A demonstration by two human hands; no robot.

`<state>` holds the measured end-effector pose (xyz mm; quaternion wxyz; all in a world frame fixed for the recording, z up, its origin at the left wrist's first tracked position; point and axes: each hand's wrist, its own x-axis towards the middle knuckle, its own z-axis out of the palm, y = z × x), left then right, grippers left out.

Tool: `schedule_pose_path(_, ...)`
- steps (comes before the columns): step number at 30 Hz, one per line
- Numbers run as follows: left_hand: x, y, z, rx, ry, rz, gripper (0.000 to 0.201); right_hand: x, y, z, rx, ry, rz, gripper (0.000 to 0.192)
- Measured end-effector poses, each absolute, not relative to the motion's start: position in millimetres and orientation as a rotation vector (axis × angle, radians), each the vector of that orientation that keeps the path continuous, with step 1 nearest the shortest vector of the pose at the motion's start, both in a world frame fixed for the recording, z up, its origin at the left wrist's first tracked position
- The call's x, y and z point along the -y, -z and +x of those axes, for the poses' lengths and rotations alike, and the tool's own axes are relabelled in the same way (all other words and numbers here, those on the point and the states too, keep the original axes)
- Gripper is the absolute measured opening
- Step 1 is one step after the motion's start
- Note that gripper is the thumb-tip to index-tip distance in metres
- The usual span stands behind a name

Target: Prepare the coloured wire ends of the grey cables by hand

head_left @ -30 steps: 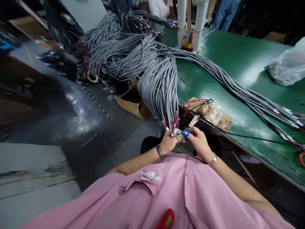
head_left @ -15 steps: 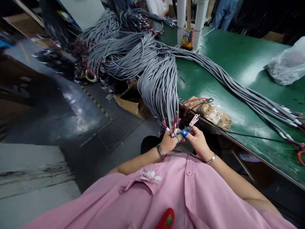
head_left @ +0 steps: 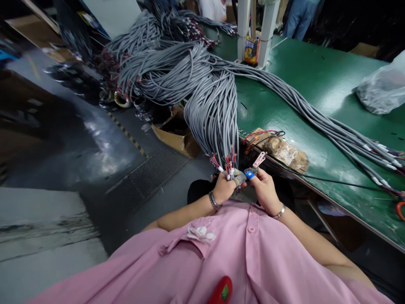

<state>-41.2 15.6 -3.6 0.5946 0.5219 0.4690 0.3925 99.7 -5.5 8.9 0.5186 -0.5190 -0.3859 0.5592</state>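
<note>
My left hand [head_left: 223,188] is closed around the ends of several grey cables [head_left: 217,118]. Their stripped coloured wires [head_left: 231,160] and white sleeves stick up above the fist. Grey coverings with yellow bands wrap fingers of this hand. Just to its right, my right hand [head_left: 265,189] is closed in a pinch, a blue cover [head_left: 249,174] on its thumb. What lies in the pinch is too small to make out. A pink clip [head_left: 259,159] stands out just above the right fingers; I cannot tell whether it is held.
Grey cables pile over the green table [head_left: 303,80] and hang off its edge. A taped brown block [head_left: 281,150] lies at that edge. A cardboard box [head_left: 177,137] sits below. Orange handles [head_left: 400,210] and a plastic bag [head_left: 382,86] are at right. Other people stand behind.
My right thumb has shifted slightly right, away from the left fingers. The coloured wire ends above my left hand have spread a little to the left.
</note>
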Motion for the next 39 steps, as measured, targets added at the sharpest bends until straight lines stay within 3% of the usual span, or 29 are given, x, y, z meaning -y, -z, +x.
schedule_pose_path(7, -14, 1, -42, -1.028, -0.877, 1.267, 0.021, 3, 0, 92, 0.618, -1.525, -1.11, 0.02)
schedule_pose_path(17, -20, 7, -47, -1.065, -0.95, 1.106, 0.022, 5, -7, 102, 0.985, -1.46, -1.153, 0.027)
schedule_pose_path(39, -19, 1, -36, -1.092, -1.061, 0.965, 0.025, 13, 6, 112, 0.836, -1.441, -1.2, 0.022)
